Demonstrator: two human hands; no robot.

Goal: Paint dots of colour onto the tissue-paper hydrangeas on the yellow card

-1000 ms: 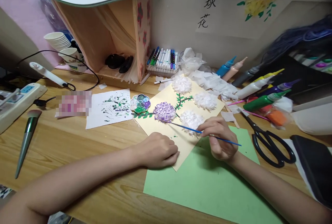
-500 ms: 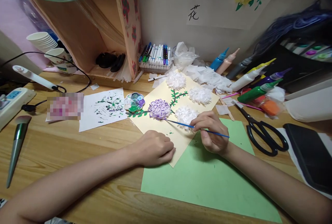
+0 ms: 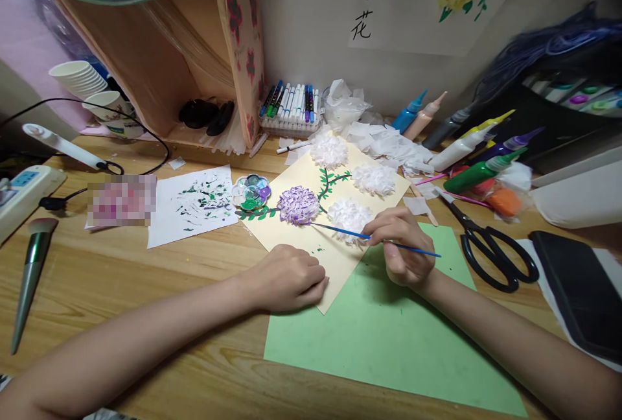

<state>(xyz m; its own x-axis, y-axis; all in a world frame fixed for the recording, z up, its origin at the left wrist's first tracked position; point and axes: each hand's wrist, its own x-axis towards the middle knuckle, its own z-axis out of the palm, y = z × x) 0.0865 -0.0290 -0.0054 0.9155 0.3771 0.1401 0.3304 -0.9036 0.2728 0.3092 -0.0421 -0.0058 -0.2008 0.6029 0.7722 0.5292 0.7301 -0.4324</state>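
My right hand (image 3: pixel 403 246) pinches a thin blue paintbrush (image 3: pixel 340 232), whose tip is by the lower right edge of a purple-tinted paper flower (image 3: pixel 299 205). My left hand (image 3: pixel 291 279) is curled closed, resting on the near corner of the cream paper (image 3: pixel 286 242); nothing shows in it. White ruffled flowers, one of them just beyond the brush (image 3: pixel 348 216), are also on this sheet. Painted green leaves (image 3: pixel 328 186) line the dark stems. A flower-shaped paint palette (image 3: pixel 251 192) with green and purple paint touches the sheet's left corner.
Green paper (image 3: pixel 379 349) lies beneath the cream sheet. Black-handled scissors (image 3: pixel 495 251) and a dark phone-like slab (image 3: pixel 578 290) are at right. Paint bottles (image 3: pixel 481 167) and white tissue scraps (image 3: pixel 389 144) stand behind. Paint-smeared paper (image 3: pixel 194 206) and a large makeup brush (image 3: pixel 32 284) are at left.
My right hand has shifted slightly right, with the paintbrush handle reaching further right. The brush tip stays by the purple flower's edge. My left hand has not moved.
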